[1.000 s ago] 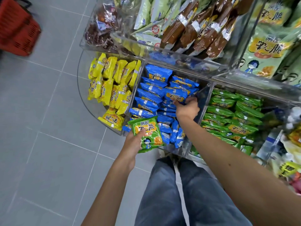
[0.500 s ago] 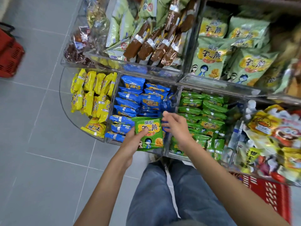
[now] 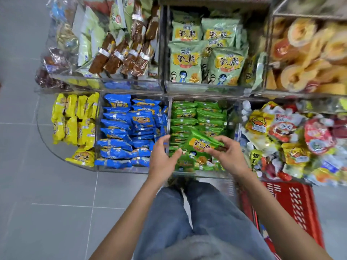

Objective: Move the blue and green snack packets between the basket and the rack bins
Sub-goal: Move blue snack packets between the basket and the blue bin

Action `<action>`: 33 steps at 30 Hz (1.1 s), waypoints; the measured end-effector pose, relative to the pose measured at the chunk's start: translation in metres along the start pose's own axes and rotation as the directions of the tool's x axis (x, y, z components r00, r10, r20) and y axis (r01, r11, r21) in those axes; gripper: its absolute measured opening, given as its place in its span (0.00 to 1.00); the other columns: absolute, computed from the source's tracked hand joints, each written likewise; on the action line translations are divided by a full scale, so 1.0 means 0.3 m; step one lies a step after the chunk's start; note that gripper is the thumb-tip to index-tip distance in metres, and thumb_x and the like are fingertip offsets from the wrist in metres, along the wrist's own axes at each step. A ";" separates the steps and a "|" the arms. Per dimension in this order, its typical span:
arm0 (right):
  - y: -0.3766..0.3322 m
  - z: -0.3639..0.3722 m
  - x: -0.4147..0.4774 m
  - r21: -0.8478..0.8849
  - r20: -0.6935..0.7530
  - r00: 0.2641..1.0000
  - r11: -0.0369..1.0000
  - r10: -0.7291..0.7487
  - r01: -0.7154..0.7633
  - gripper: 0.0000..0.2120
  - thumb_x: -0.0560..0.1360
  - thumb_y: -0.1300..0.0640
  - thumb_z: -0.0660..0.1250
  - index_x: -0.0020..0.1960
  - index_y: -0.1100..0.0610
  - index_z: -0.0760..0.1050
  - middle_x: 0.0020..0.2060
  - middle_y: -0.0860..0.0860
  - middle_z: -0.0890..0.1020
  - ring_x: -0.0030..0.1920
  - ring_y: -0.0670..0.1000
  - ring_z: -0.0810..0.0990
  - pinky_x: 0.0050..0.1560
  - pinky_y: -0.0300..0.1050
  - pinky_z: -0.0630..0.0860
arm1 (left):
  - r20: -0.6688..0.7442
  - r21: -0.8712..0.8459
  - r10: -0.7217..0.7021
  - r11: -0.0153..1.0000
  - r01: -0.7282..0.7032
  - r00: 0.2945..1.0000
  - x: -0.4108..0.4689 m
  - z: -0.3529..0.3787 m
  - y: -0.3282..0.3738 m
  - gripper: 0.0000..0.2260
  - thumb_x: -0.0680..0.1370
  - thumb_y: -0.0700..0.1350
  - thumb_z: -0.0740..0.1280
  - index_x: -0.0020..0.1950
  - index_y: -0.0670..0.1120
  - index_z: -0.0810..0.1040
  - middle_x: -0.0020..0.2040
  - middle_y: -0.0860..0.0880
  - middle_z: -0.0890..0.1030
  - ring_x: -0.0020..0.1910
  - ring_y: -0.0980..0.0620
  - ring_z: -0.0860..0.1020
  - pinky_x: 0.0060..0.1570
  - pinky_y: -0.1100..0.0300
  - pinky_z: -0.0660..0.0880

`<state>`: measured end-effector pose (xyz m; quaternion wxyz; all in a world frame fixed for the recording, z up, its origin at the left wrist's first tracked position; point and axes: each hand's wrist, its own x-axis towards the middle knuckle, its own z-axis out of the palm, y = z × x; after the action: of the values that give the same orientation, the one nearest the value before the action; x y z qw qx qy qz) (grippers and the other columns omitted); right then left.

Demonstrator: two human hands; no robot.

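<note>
Over the front of the green bin (image 3: 199,174), the fingers (image 3: 225,143) of our right hand (image 3: 230,156) curl round the right end of a green packet (image 3: 201,144). They pinch it against the thumb so that it sits tilted above the stacked packets, printed face up. Our left hand (image 3: 161,156) is loose and holds nothing, its fingers relaxed just beside the packet's lower left corner; whether a fingertip touches the film we cannot tell. We judge the packet to be light and puffed, a glossy film pillow with crimped end seals. Whatever snack is inside probably crushes easily, so a hold on the flat sealed end or a gentle one across the edges suits it better than a squeeze on the belly. The film looks slick — packets may slide off one another if dropped on the heap rather than laid flat. Further out, the bin's clear walls look hard and smooth, and a divider separates it from the blue bin (image 3: 122,169) on the left, which is full of the same kind of packet in blue. Yellow packets (image 3: 73,119) fill the compartment beyond. A red basket (image 3: 294,203) of rigid slotted plastic stands on the grey tiled floor (image 3: 47,212) beside our right leg — partly under the rack.
</note>
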<state>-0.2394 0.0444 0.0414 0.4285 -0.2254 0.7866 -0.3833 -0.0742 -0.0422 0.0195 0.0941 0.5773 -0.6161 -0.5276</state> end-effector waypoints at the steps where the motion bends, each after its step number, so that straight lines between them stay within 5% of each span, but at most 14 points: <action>1: 0.015 -0.026 0.018 -0.001 -0.063 0.998 1.000 -0.020 0.020 0.14 0.67 0.67 0.73 0.51 0.63 0.77 0.39 0.50 0.78 0.33 0.41 0.76 0.36 0.30 0.72 | -0.055 0.065 -0.012 0.998 0.016 0.998 0.013 0.009 -0.009 0.25 0.75 0.44 0.70 0.69 0.44 0.67 0.66 0.48 0.71 0.65 0.49 0.70 0.65 0.57 0.66; 3: 0.053 -0.065 0.056 -0.023 -0.160 0.986 0.999 -0.044 0.041 0.12 0.68 0.71 0.71 0.50 0.65 0.76 0.37 0.49 0.78 0.29 0.35 0.77 0.32 0.25 0.71 | -0.088 0.158 -0.069 0.984 0.083 0.994 0.037 0.024 -0.036 0.29 0.76 0.45 0.68 0.74 0.42 0.60 0.72 0.45 0.65 0.70 0.46 0.65 0.69 0.52 0.63; 8: 0.157 -0.059 0.147 -0.247 -0.214 0.977 0.969 -0.027 -0.027 0.13 0.69 0.67 0.72 0.52 0.58 0.78 0.43 0.49 0.79 0.36 0.46 0.76 0.37 0.35 0.72 | 0.034 0.338 -0.173 0.929 0.151 0.984 0.069 0.071 -0.099 0.34 0.78 0.47 0.65 0.77 0.41 0.49 0.77 0.44 0.55 0.76 0.47 0.54 0.72 0.54 0.53; 13: 0.219 0.011 0.211 -0.282 -0.254 0.967 0.958 -0.017 -0.057 0.15 0.69 0.65 0.72 0.54 0.59 0.79 0.51 0.55 0.82 0.42 0.50 0.78 0.43 0.34 0.70 | 0.066 0.349 -0.141 0.931 0.110 0.988 0.053 0.108 -0.133 0.34 0.78 0.46 0.66 0.77 0.42 0.51 0.76 0.44 0.59 0.75 0.47 0.58 0.71 0.55 0.56; 24: 0.244 0.052 0.234 -0.257 -0.351 0.930 0.943 0.111 -0.209 0.23 0.68 0.56 0.75 0.59 0.58 0.72 0.48 0.57 0.80 0.48 0.57 0.79 0.50 0.55 0.77 | 0.054 0.328 -0.156 0.936 0.130 0.986 0.079 0.087 -0.134 0.29 0.78 0.46 0.66 0.76 0.43 0.58 0.74 0.47 0.66 0.71 0.46 0.66 0.69 0.52 0.64; 33: 0.229 -0.006 0.142 -0.314 -0.264 0.964 0.946 -0.010 -0.076 0.23 0.74 0.52 0.69 0.65 0.61 0.71 0.59 0.56 0.79 0.58 0.55 0.78 0.59 0.53 0.75 | 0.028 0.323 -0.098 0.943 0.084 0.995 0.014 0.074 -0.095 0.26 0.78 0.46 0.65 0.73 0.43 0.63 0.72 0.46 0.68 0.70 0.47 0.67 0.68 0.52 0.65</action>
<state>-0.2653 0.0575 -0.0342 0.2847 -0.2261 0.8918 -0.2692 -0.0740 -0.0271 -0.0137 -0.0391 0.6012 -0.6683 -0.4363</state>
